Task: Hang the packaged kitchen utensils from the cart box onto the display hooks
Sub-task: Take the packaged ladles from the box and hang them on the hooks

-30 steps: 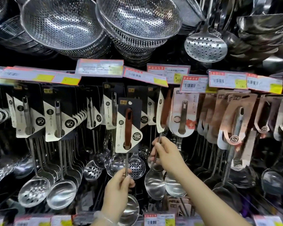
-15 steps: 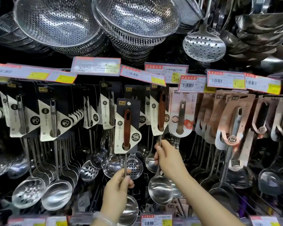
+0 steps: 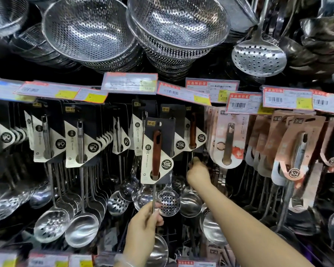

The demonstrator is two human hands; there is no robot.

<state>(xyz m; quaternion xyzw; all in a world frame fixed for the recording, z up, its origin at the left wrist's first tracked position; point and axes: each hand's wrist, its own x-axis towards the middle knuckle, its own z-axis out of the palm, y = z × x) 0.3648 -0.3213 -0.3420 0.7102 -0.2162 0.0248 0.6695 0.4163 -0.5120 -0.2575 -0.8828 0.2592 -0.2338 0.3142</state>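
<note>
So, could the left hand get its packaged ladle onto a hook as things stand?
Probably yes. The left hand grips the ladle by its shaft, card raised before the black-carded row, nothing in front. The right hand, beside it, is no obstacle. The hook itself isn't visible.

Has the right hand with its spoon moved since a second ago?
Yes. The right hand has risen and pushed its wooden-handled spoon up and back toward the price tags.

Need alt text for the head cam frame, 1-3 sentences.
A person's left hand grips the metal shaft of a carded wood-handled ladle, holding it up in front of a store display, while the right hand grips the shaft of another carded utensil up at the hooks. Colanders sit above a row of price tags.
</note>
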